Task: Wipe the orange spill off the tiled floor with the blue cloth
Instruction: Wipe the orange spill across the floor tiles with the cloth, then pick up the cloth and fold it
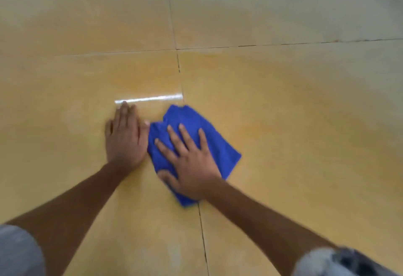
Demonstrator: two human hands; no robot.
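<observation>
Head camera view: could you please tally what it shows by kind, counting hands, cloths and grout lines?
Hands: 2, the left hand flat on the tiled floor, the right hand pressing straight fingers on the cloth
Cloths: 1, the blue cloth
Grout lines: 2, crossing above the cloth
Total: 5

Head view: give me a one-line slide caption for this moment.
Right hand presses the blue cloth flat on the orange-tinted tiled floor while the left hand rests beside it.
</observation>
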